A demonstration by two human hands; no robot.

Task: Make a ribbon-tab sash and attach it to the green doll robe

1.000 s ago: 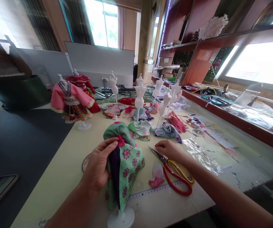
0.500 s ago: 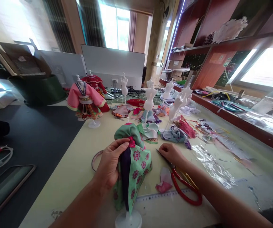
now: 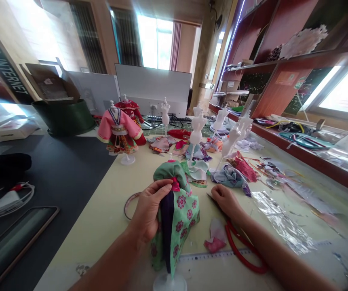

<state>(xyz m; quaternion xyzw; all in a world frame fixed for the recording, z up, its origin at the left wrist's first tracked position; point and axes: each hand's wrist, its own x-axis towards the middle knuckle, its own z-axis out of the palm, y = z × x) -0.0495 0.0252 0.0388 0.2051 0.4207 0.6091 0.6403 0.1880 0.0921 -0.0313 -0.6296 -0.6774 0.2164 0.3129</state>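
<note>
In front of me a small green doll dress with pink flower motifs and a dark purple panel stands on a white stand. My left hand pinches the dress's pinkish-red fabric band between thumb and fingertips. To the right, my right hand is closed low over the table, apart from the dress; whatever its fingers hold is too small or hidden to make out. Red-handled scissors lie partly under my right hand and forearm. A pink and white fabric scrap lies between dress and scissors.
A ruler runs across the table behind the stand. Several bare white mannequins and fabric pieces stand or lie further back. A mannequin in a pink robe is at back left. Clear plastic film lies right, a phone left.
My view has swung slightly left, so everything sits further right in the picture. Both hands keep nearly the same pose, the left still pinching the band.
</note>
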